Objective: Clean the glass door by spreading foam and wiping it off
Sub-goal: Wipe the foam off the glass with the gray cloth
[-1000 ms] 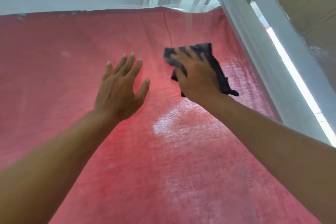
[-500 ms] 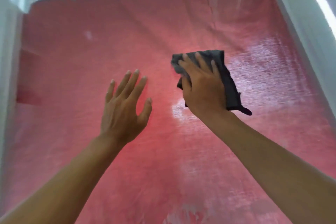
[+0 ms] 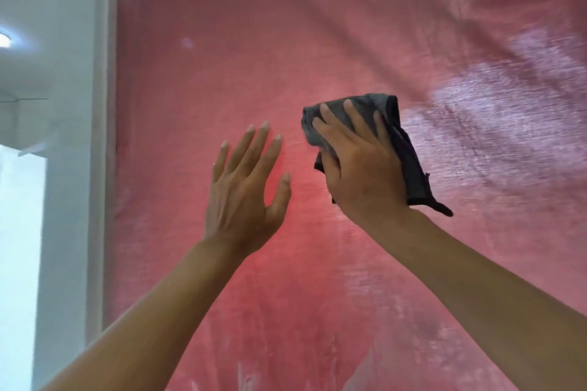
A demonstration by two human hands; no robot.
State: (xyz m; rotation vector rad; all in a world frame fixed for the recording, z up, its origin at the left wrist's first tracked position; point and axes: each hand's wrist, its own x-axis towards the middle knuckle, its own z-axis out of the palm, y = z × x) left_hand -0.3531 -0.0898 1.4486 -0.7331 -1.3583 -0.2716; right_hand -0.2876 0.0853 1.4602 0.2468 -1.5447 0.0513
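Right hand (image 3: 365, 168) presses crumpled dark grey cloth (image 3: 403, 143) flat-fingered on red-backed glass door (image 3: 197, 89); left hand (image 3: 244, 190) spread, empty. Advice: overlapping strokes toward whitish foam haze (image 3: 495, 111), even pressure.

The glass door (image 3: 197, 98) looks smooth and faintly glossy, with whitish streaky film (image 3: 495, 111) at the right. Behind it hangs matt red woven cloth (image 3: 317, 41). The wiping rag (image 3: 409, 155) is dark grey, soft, matt fabric. The frame (image 3: 70, 168) is smooth white.
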